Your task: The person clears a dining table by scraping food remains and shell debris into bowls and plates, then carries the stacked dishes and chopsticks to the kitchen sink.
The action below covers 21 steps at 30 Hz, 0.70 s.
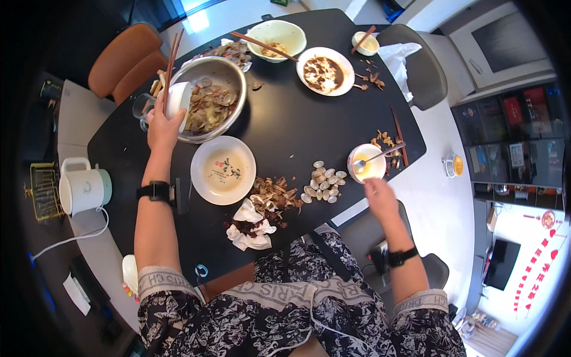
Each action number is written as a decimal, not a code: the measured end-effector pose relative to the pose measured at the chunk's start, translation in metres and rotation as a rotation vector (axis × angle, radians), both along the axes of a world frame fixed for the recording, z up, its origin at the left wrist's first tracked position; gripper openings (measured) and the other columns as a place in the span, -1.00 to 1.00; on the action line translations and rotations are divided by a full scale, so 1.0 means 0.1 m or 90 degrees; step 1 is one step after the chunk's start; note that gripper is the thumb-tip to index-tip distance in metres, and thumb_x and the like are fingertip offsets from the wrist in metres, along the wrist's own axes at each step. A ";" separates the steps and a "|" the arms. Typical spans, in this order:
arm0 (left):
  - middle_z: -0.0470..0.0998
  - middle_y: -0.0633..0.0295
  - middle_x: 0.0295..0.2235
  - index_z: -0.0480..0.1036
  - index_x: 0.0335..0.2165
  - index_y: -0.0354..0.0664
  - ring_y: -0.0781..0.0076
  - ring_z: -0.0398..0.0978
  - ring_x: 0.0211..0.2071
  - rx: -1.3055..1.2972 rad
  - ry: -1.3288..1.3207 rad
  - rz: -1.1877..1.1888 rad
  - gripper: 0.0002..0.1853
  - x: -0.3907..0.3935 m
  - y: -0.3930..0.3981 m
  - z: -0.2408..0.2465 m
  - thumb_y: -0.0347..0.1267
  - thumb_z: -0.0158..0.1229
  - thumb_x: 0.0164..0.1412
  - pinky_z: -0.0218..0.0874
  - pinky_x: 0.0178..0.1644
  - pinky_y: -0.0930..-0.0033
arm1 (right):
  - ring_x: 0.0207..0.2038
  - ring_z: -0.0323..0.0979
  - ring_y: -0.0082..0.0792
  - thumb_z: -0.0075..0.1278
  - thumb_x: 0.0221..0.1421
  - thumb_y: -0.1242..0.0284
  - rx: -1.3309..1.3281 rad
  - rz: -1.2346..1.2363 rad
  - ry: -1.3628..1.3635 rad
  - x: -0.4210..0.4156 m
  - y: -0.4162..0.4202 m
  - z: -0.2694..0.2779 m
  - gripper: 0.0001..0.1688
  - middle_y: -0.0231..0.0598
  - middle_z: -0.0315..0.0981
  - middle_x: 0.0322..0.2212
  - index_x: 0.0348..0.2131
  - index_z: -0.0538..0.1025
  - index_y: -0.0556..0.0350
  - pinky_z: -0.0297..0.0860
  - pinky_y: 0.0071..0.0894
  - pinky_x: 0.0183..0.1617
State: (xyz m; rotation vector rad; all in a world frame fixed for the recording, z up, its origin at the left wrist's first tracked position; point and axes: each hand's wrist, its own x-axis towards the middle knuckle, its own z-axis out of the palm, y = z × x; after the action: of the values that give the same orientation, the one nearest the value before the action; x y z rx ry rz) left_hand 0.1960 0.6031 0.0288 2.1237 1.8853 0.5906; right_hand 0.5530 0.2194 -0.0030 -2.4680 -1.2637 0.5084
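Note:
My left hand (pixel 164 122) grips a small white bowl (pixel 177 99) tilted over a large steel bowl (pixel 243 96) of clams and food scraps. A pair of wooden chopsticks (pixel 171 67) is held upright against the small bowl by the same hand. My right hand (pixel 379 194) is at the near rim of a bowl (pixel 350 166) with yellow liquid, where a metal spoon (pixel 392 149) rests; whether the fingers grip the rim is unclear. Left of that bowl lies a pile of clam shells (pixel 323 182). A white dish (pixel 198 178) with thin broth stands below the steel bowl.
Bones (pixel 276 192) and crumpled tissues (pixel 250 227) lie at the near edge. A pale green bowl (pixel 298 38), a plate with dark sauce (pixel 323 76) and a small bowl with chopsticks (pixel 366 47) stand at the far side. A glass mug (pixel 142 105) is beside the steel bowl.

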 end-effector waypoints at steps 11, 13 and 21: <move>0.27 0.00 -0.06 0.17 0.06 0.14 0.16 0.34 -0.09 0.046 -0.020 -0.053 -0.31 -0.26 -0.07 0.05 -0.18 0.23 -0.08 0.18 -0.02 0.27 | -0.28 0.37 -0.39 0.03 -0.03 0.26 0.315 -0.428 0.443 1.01 0.59 -0.89 -0.64 -0.23 0.44 -0.32 -0.30 0.48 0.16 0.26 -0.43 -0.22; 0.26 0.00 -0.05 0.18 0.06 0.12 0.16 0.33 -0.08 0.045 -0.061 -0.059 -0.31 -0.41 -0.03 0.02 -0.20 0.23 -0.08 0.17 -0.01 0.29 | -0.34 0.39 -0.42 0.03 -0.02 0.25 0.203 -0.302 0.347 0.96 0.62 -0.68 -0.69 -0.27 0.45 -0.37 -0.38 0.50 0.13 0.26 -0.46 -0.27; 0.28 -0.03 -0.05 0.19 0.06 0.03 0.15 0.31 -0.06 0.063 -0.062 -0.030 -0.31 -0.31 -0.13 0.06 -0.23 0.24 -0.07 0.16 0.01 0.32 | -0.39 0.41 -0.15 -0.01 0.03 0.37 0.114 0.132 0.023 0.25 0.14 0.29 -0.84 -0.24 0.40 -0.45 -0.40 0.52 0.05 0.35 -0.29 -0.33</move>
State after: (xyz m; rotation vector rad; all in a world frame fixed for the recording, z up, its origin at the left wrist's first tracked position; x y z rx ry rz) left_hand 0.1654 0.5900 0.0344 2.1505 1.7847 0.7770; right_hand 0.5777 0.2329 0.0258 -2.1843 -1.4911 0.4667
